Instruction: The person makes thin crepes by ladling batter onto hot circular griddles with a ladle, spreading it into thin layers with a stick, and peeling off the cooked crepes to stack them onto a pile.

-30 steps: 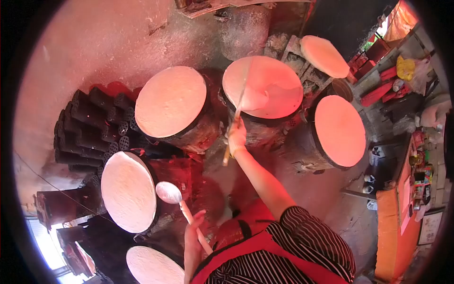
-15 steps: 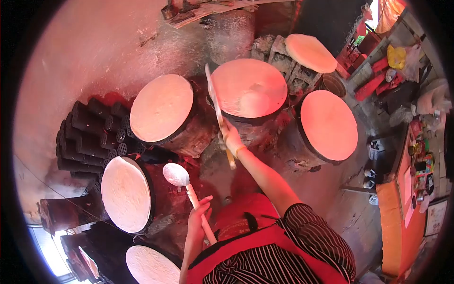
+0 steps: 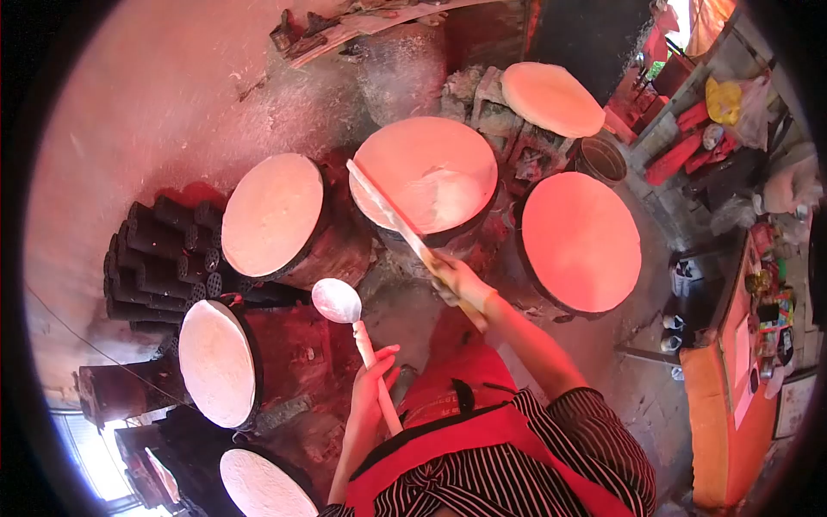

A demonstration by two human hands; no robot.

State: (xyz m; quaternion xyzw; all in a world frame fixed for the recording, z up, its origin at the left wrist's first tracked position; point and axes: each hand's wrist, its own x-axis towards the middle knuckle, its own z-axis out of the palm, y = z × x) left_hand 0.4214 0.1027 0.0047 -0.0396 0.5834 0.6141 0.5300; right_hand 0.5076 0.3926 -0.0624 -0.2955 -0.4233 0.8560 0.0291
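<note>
My right hand (image 3: 461, 280) grips a long wooden spreading stick (image 3: 388, 209). Its blade lies over the left edge of the round batter-covered griddle (image 3: 426, 168) at the centre, where a wet patch shows on the batter's lower half. My left hand (image 3: 373, 379) is closed on the wooden handle of a ladle (image 3: 336, 301), whose pale-coated bowl points up and away from me. The ladle is between the centre griddle and the left griddle (image 3: 217, 364), touching neither.
More coated griddles stand at upper left (image 3: 272, 214), right (image 3: 581, 241) and bottom left (image 3: 263, 485). A pale round slab (image 3: 553, 99) rests by cinder blocks. Stacked coal cylinders (image 3: 155, 263) are at the left; an orange-sided table (image 3: 724, 422) is at the right.
The stick has swung from upright to a leftward slant, and my right hand has moved right and down. My left hand and the ladle have shifted slightly right. The view has moved too.
</note>
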